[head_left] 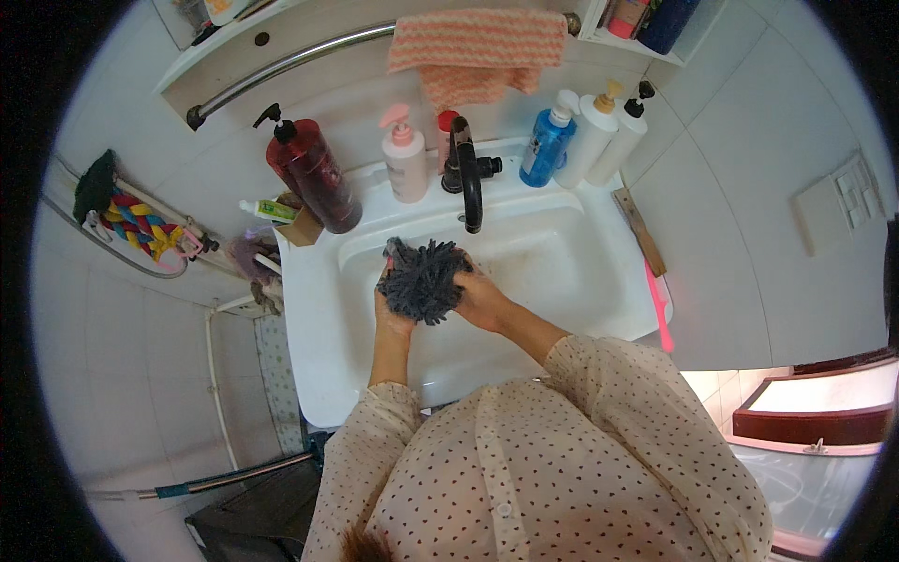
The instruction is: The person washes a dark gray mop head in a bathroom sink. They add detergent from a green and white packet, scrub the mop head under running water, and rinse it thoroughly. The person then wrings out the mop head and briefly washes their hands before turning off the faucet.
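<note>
Both hands hold a dark grey chenille cleaning mitt or cloth (424,281) over the left part of a white washbasin (583,309). My left hand (393,309) supports it from the left and below, its fingers mostly hidden by the strands. On the other side, my right hand (481,291) grips the edge, with the thumb on top. A dark faucet (472,183) arches over the back of the basin, its spout just behind and to the right of the mitt. No running water is visible.
Along the back rim stand a dark red pump bottle (316,175), a pink pump bottle (405,165), a blue one (548,147) and white ones. A wooden-handled brush (642,235) lies on the right rim. An orange striped towel (477,49) hangs above from a metal bar (295,60).
</note>
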A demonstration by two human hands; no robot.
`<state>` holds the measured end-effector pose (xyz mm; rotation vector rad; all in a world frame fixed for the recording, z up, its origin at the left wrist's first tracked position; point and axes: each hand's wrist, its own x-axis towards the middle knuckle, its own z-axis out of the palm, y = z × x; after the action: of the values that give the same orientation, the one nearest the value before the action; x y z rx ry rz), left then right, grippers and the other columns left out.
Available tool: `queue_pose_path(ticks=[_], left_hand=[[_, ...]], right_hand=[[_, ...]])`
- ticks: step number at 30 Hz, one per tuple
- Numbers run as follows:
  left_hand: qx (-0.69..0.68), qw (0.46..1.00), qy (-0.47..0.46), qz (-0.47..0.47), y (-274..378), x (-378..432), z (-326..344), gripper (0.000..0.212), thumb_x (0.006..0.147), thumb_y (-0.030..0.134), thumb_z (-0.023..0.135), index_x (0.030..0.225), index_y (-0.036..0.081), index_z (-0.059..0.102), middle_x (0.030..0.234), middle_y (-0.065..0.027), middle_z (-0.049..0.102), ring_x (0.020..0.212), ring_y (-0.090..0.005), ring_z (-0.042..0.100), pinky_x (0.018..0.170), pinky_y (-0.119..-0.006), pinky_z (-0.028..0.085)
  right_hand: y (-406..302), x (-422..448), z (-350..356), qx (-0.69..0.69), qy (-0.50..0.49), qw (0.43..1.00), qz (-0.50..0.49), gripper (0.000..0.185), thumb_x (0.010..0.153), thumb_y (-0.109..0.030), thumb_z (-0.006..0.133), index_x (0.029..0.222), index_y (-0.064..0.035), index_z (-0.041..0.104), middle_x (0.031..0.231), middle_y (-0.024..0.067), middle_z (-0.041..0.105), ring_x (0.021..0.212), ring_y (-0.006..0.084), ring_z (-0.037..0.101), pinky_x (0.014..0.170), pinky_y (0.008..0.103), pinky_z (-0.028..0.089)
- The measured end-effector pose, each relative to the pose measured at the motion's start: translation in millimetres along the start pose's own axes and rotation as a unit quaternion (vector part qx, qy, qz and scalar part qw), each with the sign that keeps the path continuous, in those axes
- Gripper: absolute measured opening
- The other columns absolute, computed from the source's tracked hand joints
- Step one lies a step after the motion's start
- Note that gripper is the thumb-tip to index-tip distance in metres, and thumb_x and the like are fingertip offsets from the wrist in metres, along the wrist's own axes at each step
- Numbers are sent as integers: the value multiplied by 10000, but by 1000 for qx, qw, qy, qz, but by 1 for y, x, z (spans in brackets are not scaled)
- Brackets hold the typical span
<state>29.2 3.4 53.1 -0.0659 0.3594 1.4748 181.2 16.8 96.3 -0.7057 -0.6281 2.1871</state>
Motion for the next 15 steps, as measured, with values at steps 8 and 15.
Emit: queue_pose_path(ticks=[8, 15], left_hand=[[70, 986, 29, 145, 2, 11, -28, 254, 834, 272, 529, 937, 40, 527, 891, -94, 571, 832, -232, 566, 771, -364, 477], [155, 937, 203, 237, -48, -13, 41, 353, 840, 326, 544, 1004, 15, 519, 899, -72, 571, 803, -185, 579, 704, -305, 487]], right_hand=[[27, -28, 50, -312, 88, 939, -112, 768, 632, -142, 690, 1284, -145, 283, 1210, 135, 327, 1102, 251, 371, 934, 411, 334], [13, 29, 31, -114, 200, 970, -76, 433, 669, -309, 654, 933, 15, 541, 949, 179, 538, 919, 296, 486, 840, 411, 391]])
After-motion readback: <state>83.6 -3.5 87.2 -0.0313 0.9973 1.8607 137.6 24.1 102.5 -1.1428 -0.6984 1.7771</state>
